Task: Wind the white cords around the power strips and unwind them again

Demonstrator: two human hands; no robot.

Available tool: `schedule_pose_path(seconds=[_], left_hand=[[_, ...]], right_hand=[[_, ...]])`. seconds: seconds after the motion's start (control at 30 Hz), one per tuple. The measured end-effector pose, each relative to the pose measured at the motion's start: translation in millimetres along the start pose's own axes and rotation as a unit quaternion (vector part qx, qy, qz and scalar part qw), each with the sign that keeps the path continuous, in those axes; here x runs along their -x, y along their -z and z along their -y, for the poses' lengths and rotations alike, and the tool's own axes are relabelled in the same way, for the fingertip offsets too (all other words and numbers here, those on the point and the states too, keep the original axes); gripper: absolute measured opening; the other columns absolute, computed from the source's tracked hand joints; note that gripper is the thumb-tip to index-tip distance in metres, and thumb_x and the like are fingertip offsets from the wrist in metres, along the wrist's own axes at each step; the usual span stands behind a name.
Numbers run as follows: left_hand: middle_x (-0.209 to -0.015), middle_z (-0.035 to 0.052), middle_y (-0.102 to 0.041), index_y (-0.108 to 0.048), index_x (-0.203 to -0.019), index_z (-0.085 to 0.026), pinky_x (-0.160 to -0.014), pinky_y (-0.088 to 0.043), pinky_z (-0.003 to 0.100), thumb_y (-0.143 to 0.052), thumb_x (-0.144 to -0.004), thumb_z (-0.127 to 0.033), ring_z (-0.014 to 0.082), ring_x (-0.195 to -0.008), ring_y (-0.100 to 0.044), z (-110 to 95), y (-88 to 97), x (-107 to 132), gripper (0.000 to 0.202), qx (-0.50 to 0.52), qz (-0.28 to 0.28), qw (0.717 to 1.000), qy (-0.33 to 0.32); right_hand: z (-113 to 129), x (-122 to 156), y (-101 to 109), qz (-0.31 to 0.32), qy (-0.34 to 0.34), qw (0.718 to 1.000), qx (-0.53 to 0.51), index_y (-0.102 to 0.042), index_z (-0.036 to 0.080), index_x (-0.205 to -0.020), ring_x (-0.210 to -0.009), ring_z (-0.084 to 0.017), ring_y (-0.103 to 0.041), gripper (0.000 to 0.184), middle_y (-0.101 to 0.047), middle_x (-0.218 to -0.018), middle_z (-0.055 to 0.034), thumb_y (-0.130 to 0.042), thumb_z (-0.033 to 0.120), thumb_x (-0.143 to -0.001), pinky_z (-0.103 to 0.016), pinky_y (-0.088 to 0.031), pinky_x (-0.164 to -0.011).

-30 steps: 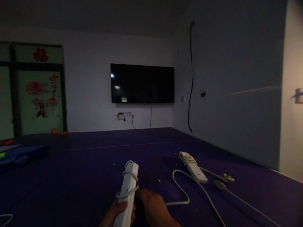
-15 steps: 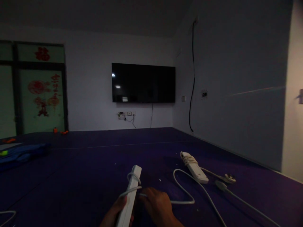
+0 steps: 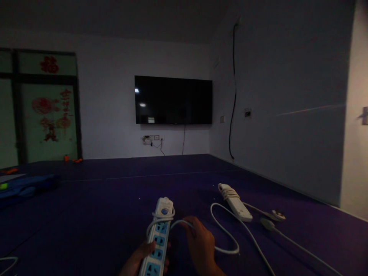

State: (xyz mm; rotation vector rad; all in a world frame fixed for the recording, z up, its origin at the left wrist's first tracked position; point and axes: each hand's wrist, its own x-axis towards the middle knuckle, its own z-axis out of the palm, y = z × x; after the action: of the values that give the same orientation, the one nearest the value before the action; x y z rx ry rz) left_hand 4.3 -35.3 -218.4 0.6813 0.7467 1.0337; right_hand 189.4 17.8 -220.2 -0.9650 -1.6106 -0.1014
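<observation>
My left hand [image 3: 141, 256] is closed round a white power strip [image 3: 156, 247], thumb on its face, its blue sockets turned toward me. Near the strip's far end a white cord [image 3: 178, 221] loops round it, beside a blue round button. My right hand [image 3: 200, 243], to the right of the strip, pinches this cord between thumb and fingers. From there the cord curves over the purple surface [image 3: 109, 218]. Farther right lies a second white power strip [image 3: 236, 202] with its cord wound round one end. Its plug [image 3: 277, 215] rests beside it.
Close to that plug lies another plug [image 3: 268, 224] on a white cord. Blue cloth [image 3: 31, 185] lies at the far left, with small orange things [image 3: 77, 161] by the door. A television [image 3: 173, 100] hangs on the back wall.
The held power strip has turned so its socket face shows. My right hand has moved a little right and up, drawing the cord away from the strip.
</observation>
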Motion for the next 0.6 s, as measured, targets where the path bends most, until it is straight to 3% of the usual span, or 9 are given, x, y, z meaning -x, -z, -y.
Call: schedule_pose_path(seconds=[0.1, 0.23, 0.33, 0.43, 0.53, 0.6], left_hand=[[-0.073, 0.0132, -0.071, -0.066, -0.093, -0.007, -0.058, -0.045, 0.026, -0.072, -0.065, -0.035, 0.0199, -0.061, -0.065, 1.6, -3.3, -2.8, 0.041, -0.010, -0.037, 0.999, -0.028], [-0.081, 0.0123, -0.072, -0.063, -0.099, -0.007, -0.055, -0.047, 0.025, -0.067, -0.067, -0.023, 0.0187, -0.059, -0.065, -6.2, -9.2, -4.1, 0.036, 0.050, -0.098, 0.992, -0.066], [-0.087, 0.0100, -0.072, -0.056, -0.112, -0.010, -0.055, -0.050, 0.025, -0.066, -0.066, -0.016, 0.0173, -0.058, -0.066, -16.0, -14.7, 0.0, 0.048, 0.110, -0.144, 0.979, -0.097], [-0.089, 0.0096, -0.072, -0.052, -0.119, -0.010, -0.060, -0.052, 0.026, -0.064, -0.066, -0.013, 0.0173, -0.061, -0.067, -22.2, -18.4, 4.2, 0.055, 0.138, -0.150, 0.973, -0.108], [-0.089, 0.0105, -0.072, -0.048, -0.124, -0.008, -0.060, -0.052, 0.027, -0.063, -0.067, -0.014, 0.0171, -0.060, -0.066, -22.4, -16.1, 3.4, 0.059, 0.138, -0.130, 0.978, -0.089], [-0.090, 0.0118, -0.072, -0.048, -0.124, -0.008, -0.059, -0.050, 0.026, -0.064, -0.067, -0.016, 0.0172, -0.059, -0.065, -19.4, -10.4, -0.3, 0.059, 0.122, -0.103, 0.984, -0.081]], right_hand=[[-0.1, 0.0, 0.9, -0.006, -0.003, 1.000, -0.008, -0.063, 0.022, -0.080, -0.057, -0.013, -0.065, 0.033, -0.069, -0.068, -0.0007, -0.041, 0.044, -0.090, -0.020, -0.045, -0.053], [-0.2, 1.5, -1.9, 0.011, 0.025, 1.000, 0.011, -0.063, 0.022, -0.079, -0.053, -0.012, -0.063, 0.029, -0.068, -0.065, -0.0003, -0.043, 0.040, -0.090, -0.019, -0.042, -0.051], [0.1, 3.0, -5.3, 0.085, 0.033, 0.995, 0.046, -0.062, 0.022, -0.077, -0.052, -0.013, -0.063, 0.020, -0.067, -0.061, 0.0007, -0.046, 0.029, -0.087, -0.019, -0.040, -0.049], [0.1, 4.2, -7.8, 0.162, 0.038, 0.983, 0.080, -0.062, 0.022, -0.075, -0.058, -0.014, -0.064, 0.018, -0.068, -0.065, 0.0007, -0.047, 0.014, -0.080, -0.019, -0.041, -0.053], [-1.8, 5.3, -11.3, 0.193, 0.084, 0.973, 0.091, -0.065, 0.023, -0.094, -0.067, -0.014, -0.066, 0.033, -0.070, -0.079, -0.0010, -0.042, 0.006, -0.077, -0.020, -0.045, -0.059], [-3.5, 6.3, -14.7, 0.205, 0.124, 0.965, 0.108, -0.059, 0.020, -0.113, -0.069, -0.014, -0.066, 0.048, -0.071, -0.086, -0.0030, -0.041, 0.001, -0.073, -0.020, -0.046, -0.060]])
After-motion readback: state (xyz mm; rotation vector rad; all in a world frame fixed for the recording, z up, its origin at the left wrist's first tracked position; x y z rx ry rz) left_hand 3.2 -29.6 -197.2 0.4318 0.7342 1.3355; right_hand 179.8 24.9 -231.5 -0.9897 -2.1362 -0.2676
